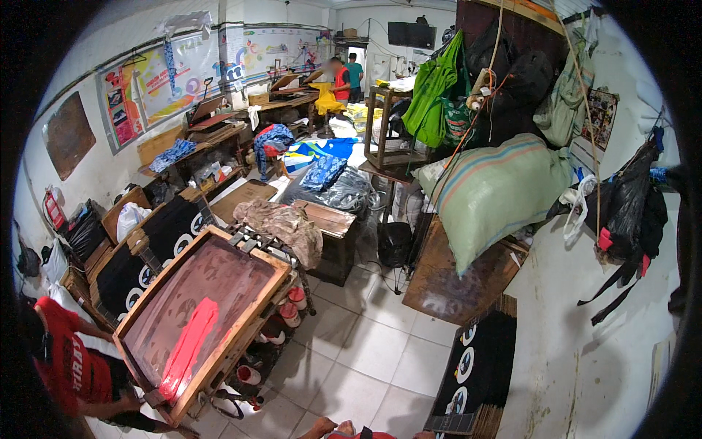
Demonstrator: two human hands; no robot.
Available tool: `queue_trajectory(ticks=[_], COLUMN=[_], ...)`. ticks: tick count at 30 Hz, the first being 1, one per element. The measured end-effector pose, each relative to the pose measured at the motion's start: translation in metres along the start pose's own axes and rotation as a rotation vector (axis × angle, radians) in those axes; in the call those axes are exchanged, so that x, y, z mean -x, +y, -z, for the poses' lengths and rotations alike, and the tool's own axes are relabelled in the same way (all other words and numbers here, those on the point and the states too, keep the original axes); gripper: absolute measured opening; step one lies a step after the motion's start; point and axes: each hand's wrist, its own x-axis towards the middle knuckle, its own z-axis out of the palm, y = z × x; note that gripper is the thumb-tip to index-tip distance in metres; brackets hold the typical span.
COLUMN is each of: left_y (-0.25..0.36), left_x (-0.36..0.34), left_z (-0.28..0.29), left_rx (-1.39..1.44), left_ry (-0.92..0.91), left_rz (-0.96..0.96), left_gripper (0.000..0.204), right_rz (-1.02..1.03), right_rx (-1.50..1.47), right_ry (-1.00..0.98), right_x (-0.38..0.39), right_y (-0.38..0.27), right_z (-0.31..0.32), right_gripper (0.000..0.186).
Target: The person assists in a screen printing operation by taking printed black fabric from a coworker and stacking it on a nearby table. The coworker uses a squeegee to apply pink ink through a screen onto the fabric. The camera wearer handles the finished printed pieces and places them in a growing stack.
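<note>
At the lower edge, a small part of my left hand [319, 426] shows, its fingers cut off or unclear. Of my right hand [424, 435] only a sliver appears, near the black printed cloth [479, 362] on a board at the lower right. Nothing can be made out in either hand. To the left, a wood-framed printing screen [238, 274] stands tilted, with a thick streak of red ink [191, 340] on its mesh. A co-worker in a red and black shirt [73, 351] is beside it, arms reaching toward its near end.
Behind the screen lie black cloth panels [117, 278] with white round prints. Ink containers [290, 314] sit below its right side. A large stuffed sack [497, 194] rests at the right above a brown board [453, 282]. Two people [341, 80] stand far back.
</note>
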Motion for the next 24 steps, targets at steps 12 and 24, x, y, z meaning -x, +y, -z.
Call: queue_trajectory(ticks=[12, 24], left_y=[0.025, -0.002], left_x=[-0.004, 0.003], left_z=[0.01, -0.015], left_rx=[-0.079, -0.183], left_ry=[0.016, 0.049], left_rz=[0.054, 0.023], left_gripper=[0.029, 0.027], right_rz=[0.189, 0.224], right_rx=[0.161, 0.096], right_ry=[0.1, 0.104], right_x=[0.007, 0.01], right_y=[-0.005, -0.007], right_z=[0.014, 0.048], right_gripper=[0.021, 0.021])
